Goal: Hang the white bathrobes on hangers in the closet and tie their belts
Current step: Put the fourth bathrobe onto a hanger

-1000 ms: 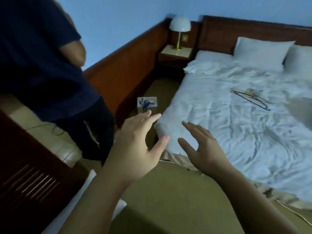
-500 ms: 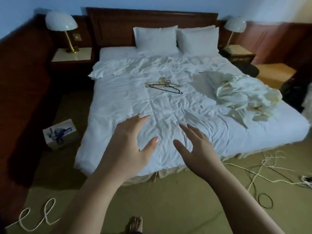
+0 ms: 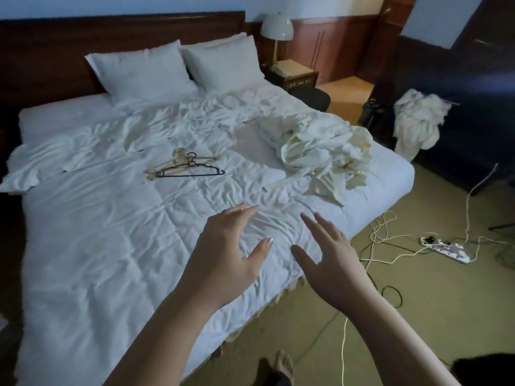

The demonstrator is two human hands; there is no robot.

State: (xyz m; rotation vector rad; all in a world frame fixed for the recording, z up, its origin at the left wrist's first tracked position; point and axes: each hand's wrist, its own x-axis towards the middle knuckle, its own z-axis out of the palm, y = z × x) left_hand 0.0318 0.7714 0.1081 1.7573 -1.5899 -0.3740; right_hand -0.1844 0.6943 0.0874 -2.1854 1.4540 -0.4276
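Left hand (image 3: 223,254) and right hand (image 3: 331,260) are raised side by side above the near corner of the bed (image 3: 92,246), fingers extended and spread, neither holding anything. A bare foot (image 3: 282,364) stands on the carpet below. Beyond the hands, a pile of hangers (image 3: 185,168), one black wire and several pale, lies mid-bed, long axes running left to right, hooks toward the headboard. To the right, a crumpled heap of white bathrobes (image 3: 323,154) sits near the bed's right edge; no clear axis can be told. Cables (image 3: 390,246) and a power strip (image 3: 446,248) lie on the floor. Farther back: two pillows (image 3: 145,71), a bedside lamp (image 3: 276,27), and another white bundle (image 3: 418,121) against dark furniture.
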